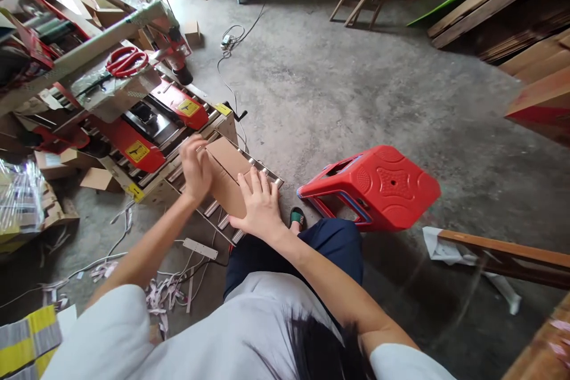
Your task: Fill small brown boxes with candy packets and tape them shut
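A small cardboard box lies on the roller bed at the near end of the carton-sealing machine, short of its red belt drives. The left hand presses its far side, slightly blurred; the right hand rests flat and open on its top flaps, gripping nothing. Judging by this, the flaps are folded down and feeding through remains.

Quick tally: two hands, left hand and right hand, both flat on one cardboard box. One red plastic stool tipped over, one pair of red scissors, one white power strip, two yellow warning stickers on the machine.
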